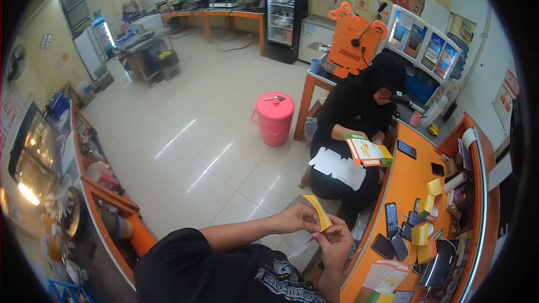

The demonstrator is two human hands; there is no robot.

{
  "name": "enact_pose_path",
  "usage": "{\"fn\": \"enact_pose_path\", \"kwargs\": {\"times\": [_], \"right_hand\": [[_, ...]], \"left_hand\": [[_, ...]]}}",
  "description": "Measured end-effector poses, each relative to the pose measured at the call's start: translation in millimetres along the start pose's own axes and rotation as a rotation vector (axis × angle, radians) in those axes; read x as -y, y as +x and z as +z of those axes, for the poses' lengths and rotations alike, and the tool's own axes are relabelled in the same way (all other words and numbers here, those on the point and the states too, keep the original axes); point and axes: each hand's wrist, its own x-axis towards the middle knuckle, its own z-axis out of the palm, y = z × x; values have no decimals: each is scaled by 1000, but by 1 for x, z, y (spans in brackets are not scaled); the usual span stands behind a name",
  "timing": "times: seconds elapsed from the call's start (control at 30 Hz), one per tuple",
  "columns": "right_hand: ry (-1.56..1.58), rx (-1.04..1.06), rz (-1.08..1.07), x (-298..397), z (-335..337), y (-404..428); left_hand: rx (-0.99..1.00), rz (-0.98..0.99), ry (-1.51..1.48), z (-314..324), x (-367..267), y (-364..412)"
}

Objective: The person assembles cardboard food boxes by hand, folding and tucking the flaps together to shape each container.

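My left hand (297, 218) pinches a curved yellow printed card piece (318, 212) with a pale patterned strip along it. The fingers of my right hand (337, 237) grip the lower end of the same piece, close to the left fingertips. A translucent plastic sheet or bag (298, 242) shows below my hands; whether they touch it I cannot tell. Across from me a seated person holds a flat, unfolded printed carton (366, 150) in white, green and orange. A white die-cut carton blank (338, 167) lies on that person's lap.
To my right runs an orange counter (385, 193) with several phones (391, 219), small yellow boxes (420, 234) and a fanned stack of printed cartons (385, 277). A pink lidded bucket (275, 120) stands on the tiled floor. Behind the person is an orange machine (356, 44).
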Motion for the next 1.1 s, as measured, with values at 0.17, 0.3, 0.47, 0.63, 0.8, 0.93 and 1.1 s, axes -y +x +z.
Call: {"fn": "enact_pose_path", "kwargs": {"times": [0.17, 0.3, 0.47, 0.63, 0.8, 0.93, 1.1], "right_hand": [[-171, -256, 28, 7, 16, -9], [-397, -371, -44, 0, 18, -20], [-929, -419, -204, -2, 37, -20], [-921, -388, -161, -18, 41, -23], [-127, -660, 28, -19, 49, -19], [-403, -723, 43, -20, 56, -6], [-656, -838, -87, -24, 63, 1]], "left_hand": [[4, 2, -135, 7, 24, 15], [174, 7, -46, 6, 21, 16], [187, -115, -396, -13, 5, 10], [224, -132, 173, -30, -9, 26], [294, 470, 621, -27, -12, 28], [286, 777, 848, -31, -2, 28], [418, 826, 903, -39, 3, 36]]}}
